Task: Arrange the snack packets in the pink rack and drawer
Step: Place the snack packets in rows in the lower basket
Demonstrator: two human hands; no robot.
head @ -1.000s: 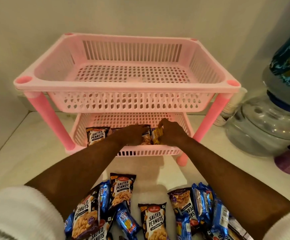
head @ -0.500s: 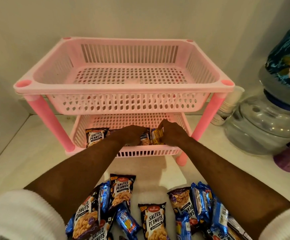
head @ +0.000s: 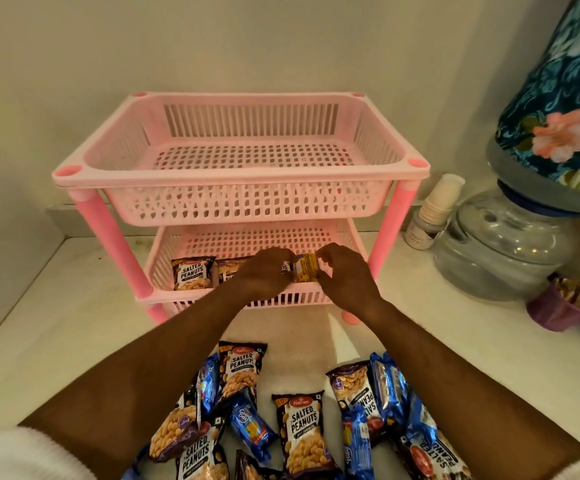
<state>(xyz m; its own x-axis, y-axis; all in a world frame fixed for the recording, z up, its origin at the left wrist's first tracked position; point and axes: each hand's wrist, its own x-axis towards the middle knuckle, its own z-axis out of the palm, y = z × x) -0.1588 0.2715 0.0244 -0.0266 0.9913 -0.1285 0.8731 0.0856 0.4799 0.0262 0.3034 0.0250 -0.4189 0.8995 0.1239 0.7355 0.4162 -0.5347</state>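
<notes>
1. Right hand [head: 345, 278] at about 5 o'clock in the lower basket [head: 347, 237], fingertips pinched on the edge of a yellow-backed packet [head: 305, 268] standing upright near the front wall. Pinch looks light; likely to slip if pulled sideways.
2. Left hand [head: 264, 273] just beside it toward 9 o'clock, fingers curled down over the standing row; whether clamped on a packet or only pressing it, cannot tell. Knuckles hiding the middle of the row.
3. Leftmost salted-peanuts packet [head: 193, 273] upright at 8 o'clock of the basket, leaning on the front wall, untouched. Probably topples flat if the row is nudged, since nothing braces it from behind.
4. Rest of the lower basket bare behind the row toward 12 o'clock; upright packets could fall backward once released.
5. Upper basket [head: 240, 178] directly above, empty. Low clearance; wrists could knock its front rim and shake the pink rack [head: 108, 230] on lifting out.
6. Pile of loose packets [head: 299, 420] on the counter [head: 39, 327] at 6 o'clock, between both forearms, well apart from the rack. Risk of sweeping some off while drawing the arms back.
7. No drawer visible anywhere.
</notes>
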